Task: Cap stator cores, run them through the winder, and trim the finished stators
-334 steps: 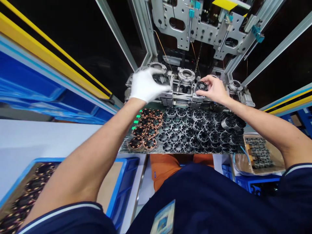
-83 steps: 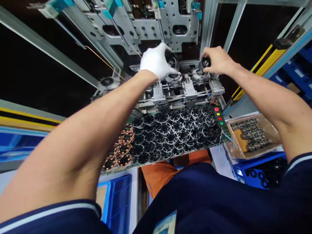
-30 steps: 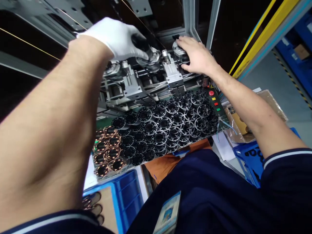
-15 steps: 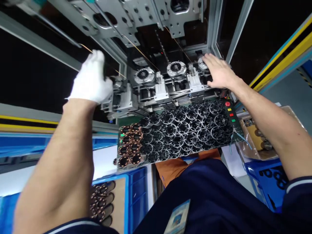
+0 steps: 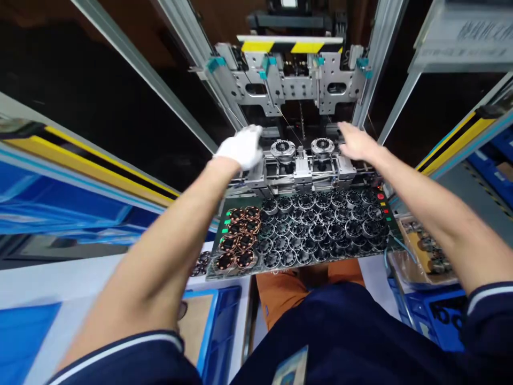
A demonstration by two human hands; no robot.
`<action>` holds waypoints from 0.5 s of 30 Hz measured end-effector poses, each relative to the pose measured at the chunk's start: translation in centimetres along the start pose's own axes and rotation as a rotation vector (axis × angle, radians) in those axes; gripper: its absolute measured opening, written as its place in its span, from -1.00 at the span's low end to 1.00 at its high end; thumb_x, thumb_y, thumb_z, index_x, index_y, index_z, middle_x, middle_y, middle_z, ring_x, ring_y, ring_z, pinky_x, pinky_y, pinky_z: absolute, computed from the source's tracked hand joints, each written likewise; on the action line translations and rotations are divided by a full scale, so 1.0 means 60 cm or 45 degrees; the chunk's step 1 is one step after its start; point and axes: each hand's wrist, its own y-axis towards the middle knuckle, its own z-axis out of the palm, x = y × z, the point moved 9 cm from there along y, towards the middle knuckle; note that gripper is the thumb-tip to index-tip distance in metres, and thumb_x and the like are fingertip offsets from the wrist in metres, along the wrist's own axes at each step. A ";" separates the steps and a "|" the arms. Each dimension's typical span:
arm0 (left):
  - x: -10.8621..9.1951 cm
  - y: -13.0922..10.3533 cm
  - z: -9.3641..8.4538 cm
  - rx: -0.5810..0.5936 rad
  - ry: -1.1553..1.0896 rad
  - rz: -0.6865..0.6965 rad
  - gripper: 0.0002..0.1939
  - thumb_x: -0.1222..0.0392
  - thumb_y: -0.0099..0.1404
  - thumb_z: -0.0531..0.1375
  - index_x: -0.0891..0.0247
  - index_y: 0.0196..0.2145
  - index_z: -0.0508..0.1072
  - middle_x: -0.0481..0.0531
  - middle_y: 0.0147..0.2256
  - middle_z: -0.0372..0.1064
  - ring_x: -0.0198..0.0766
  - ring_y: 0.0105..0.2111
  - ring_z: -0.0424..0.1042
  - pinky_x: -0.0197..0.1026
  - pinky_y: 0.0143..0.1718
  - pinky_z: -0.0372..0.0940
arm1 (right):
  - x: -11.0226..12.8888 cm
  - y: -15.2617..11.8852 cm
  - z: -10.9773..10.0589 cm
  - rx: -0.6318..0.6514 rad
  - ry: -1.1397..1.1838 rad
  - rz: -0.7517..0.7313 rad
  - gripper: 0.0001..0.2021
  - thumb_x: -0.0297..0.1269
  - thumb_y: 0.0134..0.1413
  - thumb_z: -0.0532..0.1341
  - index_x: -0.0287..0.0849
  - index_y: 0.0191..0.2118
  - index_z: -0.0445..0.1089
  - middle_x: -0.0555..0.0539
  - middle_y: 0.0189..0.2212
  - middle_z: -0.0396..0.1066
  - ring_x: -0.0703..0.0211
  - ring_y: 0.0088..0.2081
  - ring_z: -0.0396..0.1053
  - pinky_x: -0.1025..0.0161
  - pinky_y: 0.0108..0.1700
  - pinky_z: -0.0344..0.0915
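Black slotted rings (image 5: 282, 145) sit in two round silver metal holders (image 5: 323, 152), between your hands. Your white-gloved left hand (image 5: 241, 147), blurred, is left of them, its grip unclear. Your bare right hand (image 5: 356, 142), just right, has fingers extended; any hold: cannot tell. Nearer you, black-and-silver rings (image 5: 318, 232) and copper-wound rings (image 5: 245, 242) crowd one dark green panel (image 5: 395, 235).

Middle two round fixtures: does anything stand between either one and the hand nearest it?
Nothing visible does: a narrow open gap separates the gloved left hand from the left fixture, and another separates the right hand from the right fixture.
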 end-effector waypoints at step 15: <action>0.155 -0.514 -0.018 -0.556 -0.506 -0.725 -0.03 -0.47 0.61 -0.24 0.26 0.64 0.10 0.26 0.61 0.18 0.35 0.58 0.23 0.53 0.60 0.13 | -0.070 -0.108 -0.046 -0.080 0.135 0.064 -0.11 -0.44 0.15 0.22 -0.54 0.61 0.16 -0.57 0.63 0.10 -0.38 0.68 0.05 -0.44 0.69 -0.09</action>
